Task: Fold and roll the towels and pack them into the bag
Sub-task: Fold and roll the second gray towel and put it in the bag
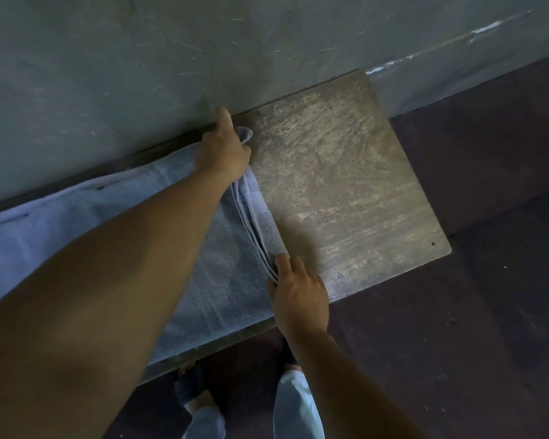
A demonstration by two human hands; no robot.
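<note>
While towel [222,264] is lying on table [346,185], I am noting left hand [224,150] gripping its far corner. Right hand [298,293] is pinching the near corner.

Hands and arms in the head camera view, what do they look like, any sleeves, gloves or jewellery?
Both arms are bare: no sleeve shows on the left arm or right arm up to the frame edge. The left hand and right hand are ungloved, with no ring, watch or bracelet visible.
</note>
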